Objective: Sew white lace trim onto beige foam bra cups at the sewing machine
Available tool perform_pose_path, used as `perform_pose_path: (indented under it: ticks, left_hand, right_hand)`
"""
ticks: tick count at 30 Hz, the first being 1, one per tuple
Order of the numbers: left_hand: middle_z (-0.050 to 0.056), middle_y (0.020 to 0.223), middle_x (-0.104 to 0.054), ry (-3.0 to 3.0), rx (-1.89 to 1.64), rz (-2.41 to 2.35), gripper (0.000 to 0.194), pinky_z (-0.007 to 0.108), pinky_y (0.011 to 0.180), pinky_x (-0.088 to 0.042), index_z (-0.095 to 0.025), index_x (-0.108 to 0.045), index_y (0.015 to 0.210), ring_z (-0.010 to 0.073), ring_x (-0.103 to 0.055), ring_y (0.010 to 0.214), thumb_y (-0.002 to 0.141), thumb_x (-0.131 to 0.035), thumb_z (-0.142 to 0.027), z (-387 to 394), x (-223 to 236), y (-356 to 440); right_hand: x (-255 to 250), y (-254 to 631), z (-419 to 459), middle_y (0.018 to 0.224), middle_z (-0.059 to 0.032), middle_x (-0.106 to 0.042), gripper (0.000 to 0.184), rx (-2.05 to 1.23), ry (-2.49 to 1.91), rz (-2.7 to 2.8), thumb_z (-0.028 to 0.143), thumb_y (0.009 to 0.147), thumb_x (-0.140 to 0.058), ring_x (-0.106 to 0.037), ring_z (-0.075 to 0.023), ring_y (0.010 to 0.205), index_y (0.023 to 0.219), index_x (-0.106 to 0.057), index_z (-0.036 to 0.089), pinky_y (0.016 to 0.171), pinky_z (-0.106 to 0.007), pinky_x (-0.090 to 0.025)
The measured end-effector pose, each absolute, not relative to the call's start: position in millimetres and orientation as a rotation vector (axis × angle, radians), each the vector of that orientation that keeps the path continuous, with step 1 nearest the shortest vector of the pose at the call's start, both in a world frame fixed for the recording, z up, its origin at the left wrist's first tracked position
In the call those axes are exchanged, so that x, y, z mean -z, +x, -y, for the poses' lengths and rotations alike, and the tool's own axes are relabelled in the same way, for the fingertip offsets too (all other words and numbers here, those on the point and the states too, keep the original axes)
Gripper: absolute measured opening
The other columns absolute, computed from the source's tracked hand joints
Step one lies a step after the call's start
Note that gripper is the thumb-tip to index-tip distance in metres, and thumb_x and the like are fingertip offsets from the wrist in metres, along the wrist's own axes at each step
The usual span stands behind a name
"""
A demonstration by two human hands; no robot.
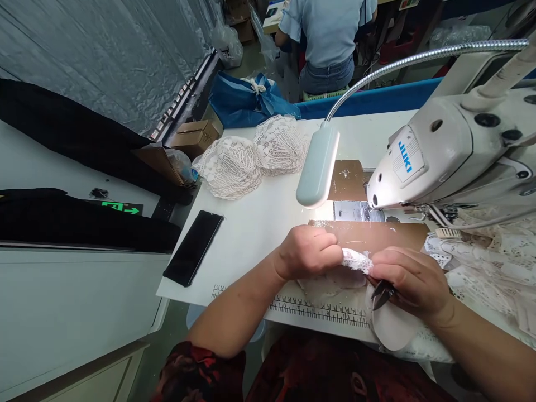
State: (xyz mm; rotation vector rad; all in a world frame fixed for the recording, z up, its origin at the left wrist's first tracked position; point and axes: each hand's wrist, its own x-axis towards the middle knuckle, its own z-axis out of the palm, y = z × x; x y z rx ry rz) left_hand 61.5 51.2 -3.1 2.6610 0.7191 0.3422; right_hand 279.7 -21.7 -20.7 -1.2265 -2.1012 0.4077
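Observation:
Between my two hands stretches a short piece of white lace [357,261], just in front of the sewing machine. My left hand [310,254] is closed around its left end. The other end is pinched by my right hand [412,282], which also has dark thread snips [382,293] tucked in the palm, blades pointing down and left. Under my right hand, a smooth pale cup-shaped piece of fabric [393,324] hangs over the table's front edge. Sheer pale cloth [329,287] lies beneath my left hand; how it joins the lace is hidden.
The white sewing machine [422,151] stands at right, its needle area behind my hands. A lamp [319,164] hangs above the table [247,223]. Lace bundles [230,167] and a phone [193,247] lie left. More lace [489,279] is piled right. A person [329,39] sits beyond.

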Motion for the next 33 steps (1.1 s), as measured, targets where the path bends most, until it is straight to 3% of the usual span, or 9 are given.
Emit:
perform_pose_path:
  ticks: [3, 6, 8, 14, 19, 23, 29, 33]
  left_hand:
    - [0.0, 0.054, -0.036, 2.517, -0.377, -0.753, 0.037, 0.03, 0.056, -0.026, -0.021, -0.04, 0.053, 0.0149, -0.035, 0.056, 0.089, -0.045, -0.026, -51, 2, 63]
    - [0.002, 0.073, -0.055, 2.237, -0.417, -0.806, 0.017, 0.026, 0.062, -0.034, -0.02, -0.055, 0.073, 0.0144, -0.047, 0.067, 0.084, -0.059, -0.032, -53, -1, 59]
    - [0.002, 0.082, -0.06, 2.026, -0.352, -0.869, 0.012, 0.024, 0.063, -0.037, -0.019, -0.06, 0.083, 0.014, -0.051, 0.072, 0.082, -0.062, -0.03, -57, -4, 54]
    - [0.004, 0.086, -0.066, 1.303, -0.423, -0.886, 0.025, 0.026, 0.071, -0.047, -0.013, -0.066, 0.088, 0.016, -0.061, 0.079, 0.076, -0.073, -0.034, -69, -5, 41]
    - [0.004, 0.08, -0.066, 1.109, -0.485, -0.883, 0.029, 0.027, 0.07, -0.049, -0.011, -0.067, 0.084, 0.0139, -0.061, 0.072, 0.072, -0.079, -0.035, -71, 0, 44]
    - [0.004, 0.08, -0.067, 1.113, -0.492, -0.902, 0.032, 0.027, 0.069, -0.048, -0.011, -0.067, 0.084, 0.0137, -0.061, 0.072, 0.068, -0.082, -0.036, -70, 1, 46]
    - [0.001, 0.078, -0.063, 1.293, -0.417, -0.9, 0.031, 0.024, 0.065, -0.045, -0.012, -0.067, 0.082, 0.0135, -0.058, 0.072, 0.069, -0.079, -0.038, -69, 2, 53]
    - [0.0, 0.076, -0.061, 1.457, -0.364, -0.811, 0.029, 0.022, 0.064, -0.042, -0.013, -0.065, 0.078, 0.0128, -0.055, 0.074, 0.072, -0.076, -0.038, -67, 4, 61]
  right_hand:
    - [21, 277, 22, 0.069, -0.003, -0.068, 0.009, -0.422, -1.184, 2.064, 0.023, 0.077, -0.058, -0.063, -0.0187, 0.062, 0.071, -0.06, 0.029, 0.057, -0.03, -0.046]
    - [17, 272, 18, 0.076, -0.0038, -0.068, 0.01, -0.534, -1.321, 1.938, 0.027, 0.079, -0.058, -0.062, -0.0184, 0.066, 0.07, -0.055, 0.026, 0.057, -0.03, -0.045]
    - [14, 270, 13, 0.074, -0.0025, -0.065, 0.016, -0.717, -1.513, 1.788, 0.032, 0.081, -0.058, -0.058, -0.0174, 0.064, 0.07, -0.051, 0.025, 0.057, -0.03, -0.043]
    - [18, 271, 1, 0.074, -0.0004, -0.057, 0.027, -1.335, -1.554, 1.459, 0.048, 0.082, -0.06, -0.053, -0.0172, 0.068, 0.084, -0.059, 0.021, 0.06, -0.029, -0.045]
    - [25, 273, 0, 0.078, -0.0026, -0.062, 0.029, -1.518, -1.437, 1.429, 0.049, 0.084, -0.059, -0.056, -0.019, 0.073, 0.082, -0.062, 0.02, 0.064, -0.03, -0.047]
    - [27, 274, -2, 0.086, -0.0058, -0.068, 0.031, -1.51, -1.374, 1.464, 0.052, 0.085, -0.057, -0.063, -0.0236, 0.085, 0.085, -0.064, 0.021, 0.073, -0.034, -0.052]
    - [29, 275, -7, 0.107, -0.0094, -0.068, 0.043, -1.085, -1.543, 1.521, 0.051, 0.077, -0.067, -0.063, -0.0274, 0.103, 0.107, -0.064, 0.021, 0.089, -0.042, -0.05]
    - [20, 269, -8, 0.097, -0.0076, -0.069, 0.035, -1.119, -1.489, 1.621, 0.049, 0.081, -0.063, -0.063, -0.0247, 0.094, 0.101, -0.066, 0.02, 0.081, -0.038, -0.051]
